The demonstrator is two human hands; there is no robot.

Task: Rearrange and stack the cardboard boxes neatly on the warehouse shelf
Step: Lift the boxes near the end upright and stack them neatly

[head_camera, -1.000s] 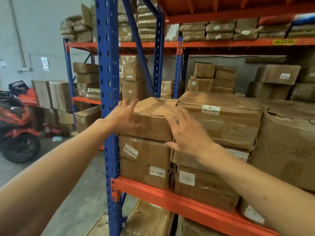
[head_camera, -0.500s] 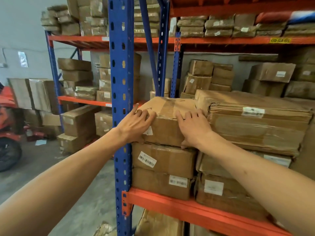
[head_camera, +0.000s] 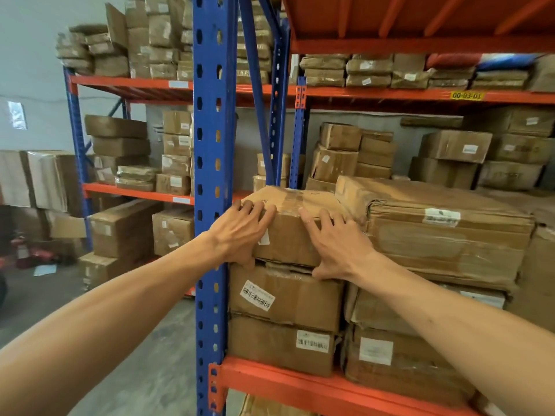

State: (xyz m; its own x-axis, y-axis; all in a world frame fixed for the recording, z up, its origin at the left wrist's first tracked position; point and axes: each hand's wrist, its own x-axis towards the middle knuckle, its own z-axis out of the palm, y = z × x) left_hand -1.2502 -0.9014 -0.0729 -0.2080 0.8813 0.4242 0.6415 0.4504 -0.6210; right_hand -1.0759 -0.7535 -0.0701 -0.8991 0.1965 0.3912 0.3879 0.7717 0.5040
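Observation:
A small taped cardboard box (head_camera: 289, 232) tops a stack of three at the left end of the orange shelf (head_camera: 300, 382). My left hand (head_camera: 240, 232) grips its front left corner, fingers over the top edge, thumb at the bottom edge. My right hand (head_camera: 333, 247) lies flat on its front right side, thumb hooked under the lower edge. Under it sit a barcoded box (head_camera: 285, 295) and a lower box (head_camera: 276, 343). A large wrapped box (head_camera: 441, 232) lies against its right side.
A blue upright post (head_camera: 210, 205) stands right beside the stack's left side. More boxes (head_camera: 354, 154) fill the shelf's back and the racks (head_camera: 132, 82) behind. Larger cartons (head_camera: 123, 229) stand on the concrete floor at left.
Both hands have closed onto the top box's front face and now grip it at the corners. My view has moved closer and turned right; the red vehicle at left is out of view.

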